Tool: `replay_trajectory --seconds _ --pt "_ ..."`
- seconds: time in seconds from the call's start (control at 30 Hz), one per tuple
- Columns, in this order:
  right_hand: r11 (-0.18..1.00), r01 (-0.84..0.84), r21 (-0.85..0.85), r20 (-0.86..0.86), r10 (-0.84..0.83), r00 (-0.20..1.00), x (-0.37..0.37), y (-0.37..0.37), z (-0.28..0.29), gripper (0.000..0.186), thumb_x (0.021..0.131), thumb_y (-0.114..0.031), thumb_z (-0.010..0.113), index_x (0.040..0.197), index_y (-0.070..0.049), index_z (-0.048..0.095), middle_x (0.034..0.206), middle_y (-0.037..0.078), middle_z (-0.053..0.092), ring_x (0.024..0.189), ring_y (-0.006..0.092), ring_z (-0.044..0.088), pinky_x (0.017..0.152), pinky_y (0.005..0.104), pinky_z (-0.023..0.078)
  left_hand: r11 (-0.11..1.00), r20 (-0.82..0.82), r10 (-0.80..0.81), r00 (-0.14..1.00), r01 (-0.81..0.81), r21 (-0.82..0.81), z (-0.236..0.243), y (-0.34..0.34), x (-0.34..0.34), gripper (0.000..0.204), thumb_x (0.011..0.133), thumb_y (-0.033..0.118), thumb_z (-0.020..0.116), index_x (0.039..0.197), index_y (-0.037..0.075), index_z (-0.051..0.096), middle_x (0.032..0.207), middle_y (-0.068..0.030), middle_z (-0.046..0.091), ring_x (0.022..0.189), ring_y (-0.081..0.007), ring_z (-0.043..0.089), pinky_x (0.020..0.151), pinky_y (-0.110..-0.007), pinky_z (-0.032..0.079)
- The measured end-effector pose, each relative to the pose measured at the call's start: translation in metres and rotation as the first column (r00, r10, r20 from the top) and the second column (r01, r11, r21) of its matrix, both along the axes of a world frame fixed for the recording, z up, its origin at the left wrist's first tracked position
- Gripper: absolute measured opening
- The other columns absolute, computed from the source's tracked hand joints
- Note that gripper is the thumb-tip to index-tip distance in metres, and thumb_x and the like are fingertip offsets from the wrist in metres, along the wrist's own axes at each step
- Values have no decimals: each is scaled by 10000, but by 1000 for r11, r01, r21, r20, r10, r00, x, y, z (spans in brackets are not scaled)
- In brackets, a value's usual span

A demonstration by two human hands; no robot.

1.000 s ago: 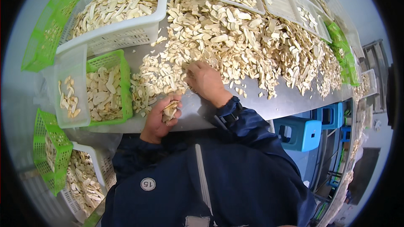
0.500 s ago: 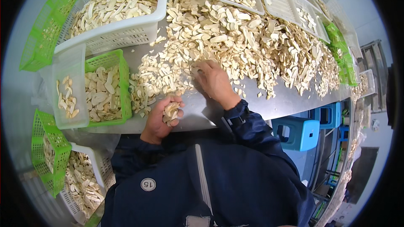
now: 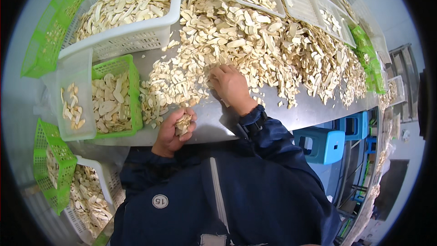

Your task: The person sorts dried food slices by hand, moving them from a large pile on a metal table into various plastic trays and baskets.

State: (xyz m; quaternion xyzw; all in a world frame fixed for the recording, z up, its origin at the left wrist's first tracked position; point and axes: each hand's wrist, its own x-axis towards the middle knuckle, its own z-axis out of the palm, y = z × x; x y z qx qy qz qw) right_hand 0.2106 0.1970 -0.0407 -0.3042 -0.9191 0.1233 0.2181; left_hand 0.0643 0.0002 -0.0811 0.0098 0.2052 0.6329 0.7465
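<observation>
My left hand [image 3: 172,133], near the table's front edge, is closed around a small bunch of dried mushroom slices [image 3: 183,124], pale cream with brownish edges. My right hand [image 3: 230,86] reaches to the near edge of a broad heap of the same slices [image 3: 236,43]. Its fingers are bent down and drawn together among them; what the fingertips pinch, if anything, is hidden. Left of my left hand stands a green basket [image 3: 135,93] with larger slices. A translucent tray [image 3: 82,66] holding a few slices overlaps that basket's left side.
A big white crate [image 3: 123,43] full of slices stands at the far left. Shallow trays [image 3: 300,0] lie on the heap's far side. Below the metal table [image 3: 314,105] at left is another filled white crate [image 3: 102,177]; blue stools [image 3: 321,146] stand at right.
My right hand has shifted slightly, its fingers curling closer together at the heap's edge. My left hand has moved a little down and left, still holding its bunch.
</observation>
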Motion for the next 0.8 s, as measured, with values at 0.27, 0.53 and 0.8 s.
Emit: replay_trajectory --seconds 0.27,0.53,0.8 --pt "1000 -9 -21 -89 7 996 5 1 -3 154 864 -190 659 993 -111 691 976 82 680 927 294 637 808 403 524 1000 4 -8 1000 8 15 1 1 1 283 1043 262 442 1078 9 563 1005 -129 579 735 -171 565 415 -216 398" --pt "997 42 -69 36 -40 999 -1 -1 -1 141 901 -200 635 1010 -131 692 972 92 685 891 315 652 757 417 533 1000 -19 0 1000 0 8 0 1 1 265 1037 246 441 1072 10 558 1005 -134 579 723 -173 569 410 -214 395" --pt "997 26 -78 -21 -28 999 1 -4 0 142 886 -193 661 1011 -131 690 930 97 678 823 333 665 692 411 546 1000 -6 -11 1000 12 10 -1 1 1 266 1036 245 445 1072 7 557 1007 -139 579 730 -176 569 409 -216 394"
